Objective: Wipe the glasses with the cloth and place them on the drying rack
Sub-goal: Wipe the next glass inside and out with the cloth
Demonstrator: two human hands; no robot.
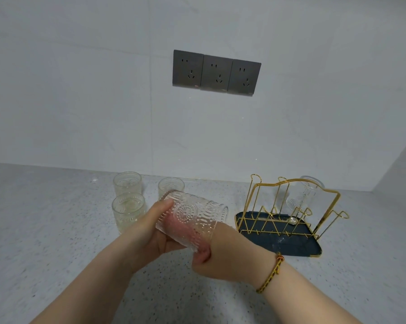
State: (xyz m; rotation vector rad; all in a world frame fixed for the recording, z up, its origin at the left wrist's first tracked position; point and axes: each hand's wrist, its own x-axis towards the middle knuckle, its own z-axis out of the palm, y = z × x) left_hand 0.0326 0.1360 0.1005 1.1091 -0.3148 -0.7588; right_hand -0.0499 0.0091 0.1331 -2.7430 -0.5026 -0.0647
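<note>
Head view: a clear embossed glass tumbler [192,220] lies tilted on its side in both hands, just left of the gold wire drying rack [290,206]. Left hand [159,235] grips the end away from the rack; right hand [216,256] clasps the nearer end from below. No cloth visible. Tip: hold firm, invert it, seat it on a free peg beside the upturned glass [305,195] already on the rack.

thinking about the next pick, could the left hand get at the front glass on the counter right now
Probably, once freed: the left hand grips the held glass, but the front glass stands just beside it with nothing between.
</note>
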